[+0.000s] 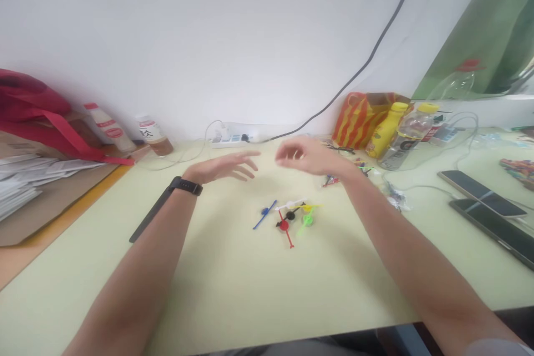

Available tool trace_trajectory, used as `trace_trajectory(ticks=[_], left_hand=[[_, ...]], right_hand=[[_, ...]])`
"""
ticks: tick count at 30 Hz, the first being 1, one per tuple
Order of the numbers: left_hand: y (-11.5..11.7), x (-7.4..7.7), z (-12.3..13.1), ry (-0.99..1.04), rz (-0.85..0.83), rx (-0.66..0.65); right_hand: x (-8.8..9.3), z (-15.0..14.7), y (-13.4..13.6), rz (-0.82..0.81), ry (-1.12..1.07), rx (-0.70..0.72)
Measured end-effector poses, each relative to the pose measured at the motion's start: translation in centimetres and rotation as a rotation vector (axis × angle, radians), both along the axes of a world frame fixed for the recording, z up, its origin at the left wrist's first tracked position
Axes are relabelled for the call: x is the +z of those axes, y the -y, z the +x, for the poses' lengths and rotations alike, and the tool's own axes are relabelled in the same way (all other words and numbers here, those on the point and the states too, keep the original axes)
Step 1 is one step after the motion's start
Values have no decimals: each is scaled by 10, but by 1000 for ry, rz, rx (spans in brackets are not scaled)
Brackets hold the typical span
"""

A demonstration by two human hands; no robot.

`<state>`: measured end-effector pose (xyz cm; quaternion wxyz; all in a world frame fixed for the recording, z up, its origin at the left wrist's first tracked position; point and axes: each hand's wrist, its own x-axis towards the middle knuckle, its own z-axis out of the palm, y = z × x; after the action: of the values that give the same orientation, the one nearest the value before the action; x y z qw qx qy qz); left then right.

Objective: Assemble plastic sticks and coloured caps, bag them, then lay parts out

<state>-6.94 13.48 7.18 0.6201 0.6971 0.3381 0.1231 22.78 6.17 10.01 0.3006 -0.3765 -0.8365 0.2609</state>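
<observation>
My left hand hovers over the table with fingers stretched out and apart, nothing in it; a black band is on its wrist. Facing it, my right hand is also raised, its fingers loosely curled with a gap showing between them, slightly blurred. No object shows in it. Below and between the hands lies a cluster of small plastic spinner arrows: a red one, a black one, a green one, a yellow one and a white one. A blue spinner arrow lies apart at their left.
Bottles and a red bag stand at the left, by papers. A striped bag, a yellow bottle and a clear bottle stand back right. Phones and cables lie right; a power strip sits by the wall.
</observation>
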Motion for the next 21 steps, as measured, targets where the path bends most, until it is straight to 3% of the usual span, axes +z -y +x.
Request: trace_trajectory(ticks=[2, 3, 7, 11, 15, 21], left_hand=[[-3, -4, -4, 35, -5, 34], [-4, -5, -5, 42, -6, 38], [-6, -6, -7, 26, 8, 11], [-6, -4, -6, 23, 53, 3], [-7, -5, -6, 20, 79, -4], [-7, -8, -8, 102, 49, 18]], right_hand=[[-14, -16, 3, -72, 151, 229], [-23, -25, 5, -81, 216, 278], [-56, -53, 8, -101, 487, 327], [-71, -62, 7, -41, 512, 323], [-67, -58, 5, -101, 413, 285], [-35, -30, -3, -62, 86, 194]])
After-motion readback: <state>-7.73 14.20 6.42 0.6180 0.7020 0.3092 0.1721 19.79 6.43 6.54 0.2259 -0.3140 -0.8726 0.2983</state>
